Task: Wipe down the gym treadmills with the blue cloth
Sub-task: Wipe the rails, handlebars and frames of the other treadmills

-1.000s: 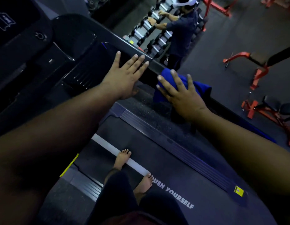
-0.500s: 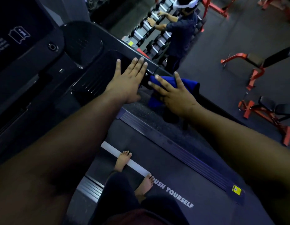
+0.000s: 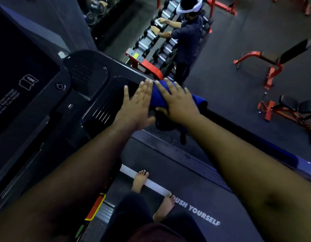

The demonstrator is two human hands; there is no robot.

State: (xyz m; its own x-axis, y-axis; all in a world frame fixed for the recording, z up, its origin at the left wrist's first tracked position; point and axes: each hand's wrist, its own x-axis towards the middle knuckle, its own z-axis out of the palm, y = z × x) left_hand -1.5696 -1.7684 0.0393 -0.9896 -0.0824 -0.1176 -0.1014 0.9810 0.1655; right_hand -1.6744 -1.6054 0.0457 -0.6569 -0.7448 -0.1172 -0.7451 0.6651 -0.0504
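I stand barefoot on the treadmill belt (image 3: 212, 203), facing its dark console (image 3: 92, 95). The blue cloth (image 3: 158, 96) is draped over the right handrail (image 3: 255, 138) where it meets the console. My right hand (image 3: 177, 102) lies flat on the cloth with fingers straight, thumb under its edge. My left hand (image 3: 137, 103) rests flat on the console tray just left of the cloth, fingers straight and together, its side touching the cloth. Part of the cloth hangs down below my right hand.
Beyond the rail a person (image 3: 186, 35) in a dark shirt handles dumbbells on a red rack (image 3: 147, 65). Red and black benches (image 3: 273, 60) stand on the floor to the right. The console screen (image 3: 20, 70) is at the left.
My right hand has slid the cloth left along the rail toward the console until it meets my left hand. My left hand stayed on the tray.
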